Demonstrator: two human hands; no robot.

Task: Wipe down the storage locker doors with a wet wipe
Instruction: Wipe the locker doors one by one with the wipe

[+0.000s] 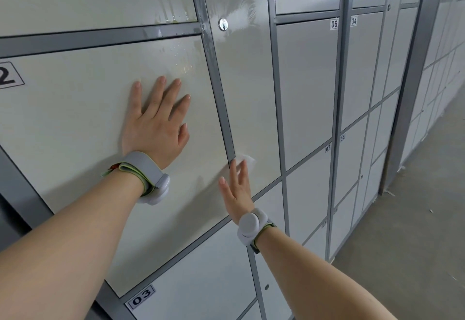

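**A:** how many hands on the lockers rn?

**B:** 2. Left hand (156, 123) is flat, fingers spread, palm on the big door (75, 123), holding nothing. Right hand (236, 188) is flat too, fingers straight, pressing 1 wet wipe (248, 160).

**A:** where's the wipe exactly?

**B:** under the right fingertips, white edge poking out past them, by the bottom of the grey frame strip (219, 88). Also 2 wrist bands (151, 171), 1 per arm.

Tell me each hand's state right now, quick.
Left hand: open, flat on the locker door, holding nothing.
Right hand: open, straight fingers pressing the wet wipe.
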